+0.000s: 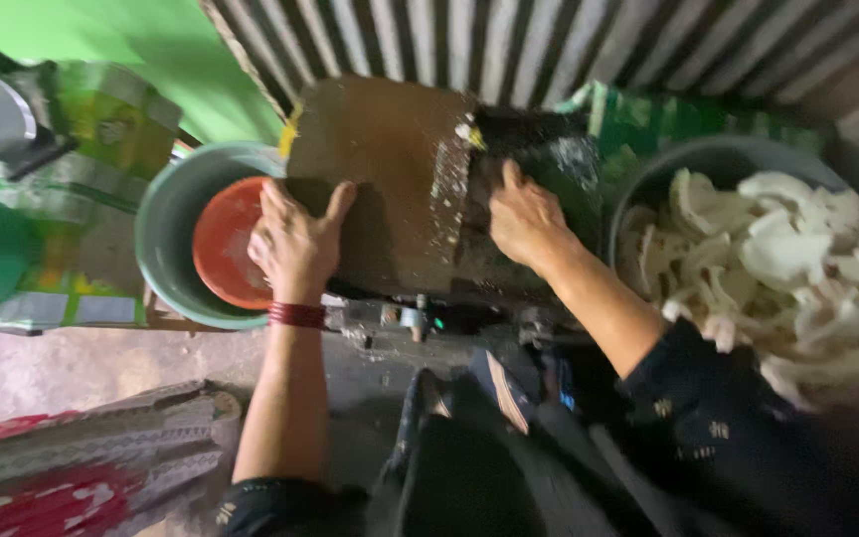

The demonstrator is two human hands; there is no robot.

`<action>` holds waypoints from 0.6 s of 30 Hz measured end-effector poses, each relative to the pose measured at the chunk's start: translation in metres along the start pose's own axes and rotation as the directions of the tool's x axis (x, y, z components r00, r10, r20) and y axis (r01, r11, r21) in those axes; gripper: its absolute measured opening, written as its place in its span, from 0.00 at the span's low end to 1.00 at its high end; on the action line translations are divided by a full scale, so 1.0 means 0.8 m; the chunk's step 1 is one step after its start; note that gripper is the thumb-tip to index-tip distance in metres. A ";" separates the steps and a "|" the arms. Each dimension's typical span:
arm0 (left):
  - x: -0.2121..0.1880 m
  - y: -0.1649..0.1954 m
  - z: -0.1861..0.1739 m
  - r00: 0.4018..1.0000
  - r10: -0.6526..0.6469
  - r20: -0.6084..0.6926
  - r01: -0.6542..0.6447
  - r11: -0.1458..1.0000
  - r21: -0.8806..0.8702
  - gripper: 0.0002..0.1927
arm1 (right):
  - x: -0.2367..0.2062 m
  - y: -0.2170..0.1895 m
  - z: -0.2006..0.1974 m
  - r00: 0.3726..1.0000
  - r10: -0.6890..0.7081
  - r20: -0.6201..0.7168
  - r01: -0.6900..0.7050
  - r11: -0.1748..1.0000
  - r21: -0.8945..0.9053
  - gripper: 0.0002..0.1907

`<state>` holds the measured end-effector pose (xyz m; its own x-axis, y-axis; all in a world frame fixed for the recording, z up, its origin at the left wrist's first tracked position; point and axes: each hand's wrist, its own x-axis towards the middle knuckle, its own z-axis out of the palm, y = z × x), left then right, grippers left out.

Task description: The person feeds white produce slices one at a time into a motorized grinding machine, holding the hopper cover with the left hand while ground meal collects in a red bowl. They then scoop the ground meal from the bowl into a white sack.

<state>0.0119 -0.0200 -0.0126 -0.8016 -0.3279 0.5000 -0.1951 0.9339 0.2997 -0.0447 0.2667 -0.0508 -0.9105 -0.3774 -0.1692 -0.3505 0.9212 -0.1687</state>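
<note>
From the head view, I see both hands laid flat on a brown, worn wooden block [390, 169] that sits over a dark machine housing [539, 189] speckled with white shreds. The left hand [295, 244] rests open on the block's near left part, fingers spread, palm down, gripping nothing; a dark red band circles its wrist. The right hand [527, 221] lies open too, on the dark housing just right of the seam where pale crumbs gather, thumb pointing away from me, nothing held in it.

To the left, touching the block's edge, stands a grey-green round plastic basin [166, 239] with a red-orange plastic bowl [226, 244] lying inside it. To the right sits a grey round tub [648, 169] heaped with white curved pieces of coconut flesh [787, 259] (that is my reading of them; the picture is blurred). Behind runs a corrugated metal sheet [509, 40].

My judgement: the work stands at steadying or settling the block and housing, with no white piece in hand. The next move, as I read it, calls for the right hand to reach into the tub nearby while the left keeps the block pressed firm.
</note>
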 end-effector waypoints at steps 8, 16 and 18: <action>-0.011 -0.088 0.032 0.950 -0.311 -0.008 0.223 0.699 -0.679 0.41 | 0.003 0.009 -0.002 0.996 0.075 -0.055 -0.074 0.997 0.016 0.32; -0.118 -0.371 -0.068 0.455 -0.616 0.643 0.871 0.459 -0.176 0.36 | 0.015 0.000 -0.006 0.987 0.073 -0.145 -0.071 0.997 0.017 0.29; -0.163 -0.415 -0.124 0.340 -0.763 0.549 0.762 0.566 0.314 0.35 | 0.011 0.000 -0.007 0.971 0.048 -0.233 -0.041 0.998 0.037 0.34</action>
<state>0.2374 -0.3013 -0.0971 -0.4344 -0.7458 -0.5049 -0.8989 0.3234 0.2956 -0.0541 0.2637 -0.0468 -0.9524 -0.3000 0.0543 -0.3048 0.9318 -0.1972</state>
